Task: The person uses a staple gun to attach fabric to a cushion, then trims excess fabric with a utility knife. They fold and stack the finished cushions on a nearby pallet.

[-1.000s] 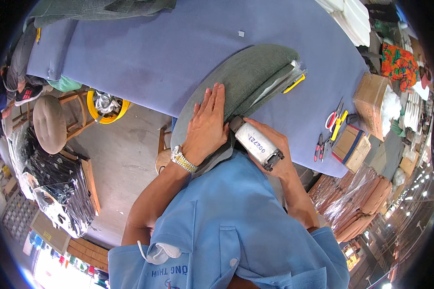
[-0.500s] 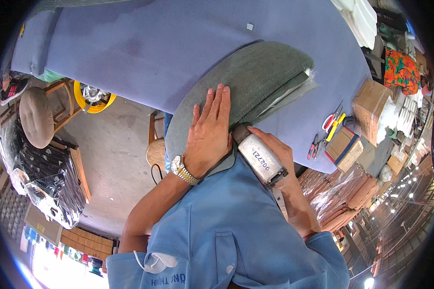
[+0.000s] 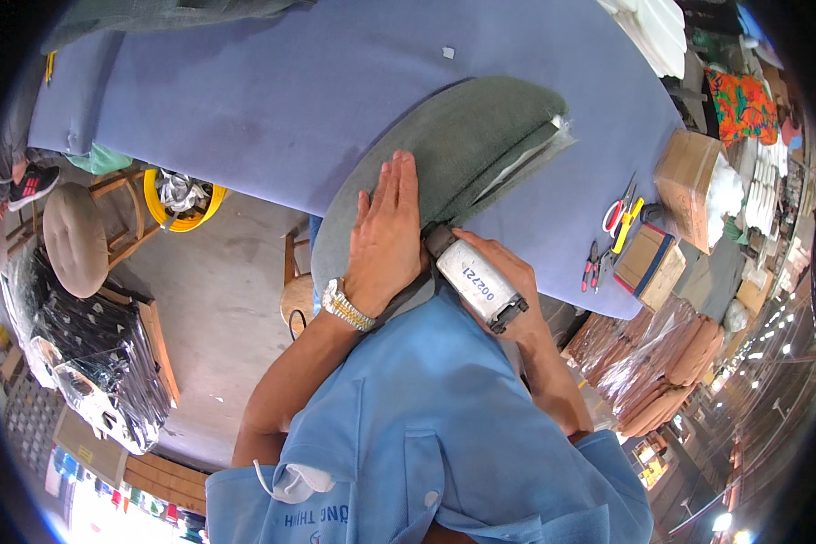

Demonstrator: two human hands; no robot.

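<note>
A dark green-grey curved upholstered cushion (image 3: 467, 127) lies on the blue-covered table, its near end against my body. My left hand (image 3: 385, 227), with a watch on the wrist, rests flat on its fabric, fingers stretched out. In my right hand (image 3: 510, 263) is a silver-white staple gun (image 3: 473, 279) with dark ends. Its front end touches or nearly touches the cushion's lower edge, close to my left hand; the exact contact is hidden. Along the cushion's right side an open fold shows white lining and a clear plastic scrap (image 3: 562, 131).
On the right of the blue table (image 3: 245, 100) lie scissors (image 3: 616, 210), a yellow-handled tool (image 3: 627, 227), pliers (image 3: 590, 267) and cardboard boxes (image 3: 687, 186). A yellow bucket (image 3: 216, 216), a round-cushioned stool (image 3: 80, 238) and plastic-wrapped goods (image 3: 100, 354) stand at left.
The view has shifted slightly. The staple gun and my right hand have moved a little up and left along the cushion's edge, while my left hand stays flat on the fabric.
</note>
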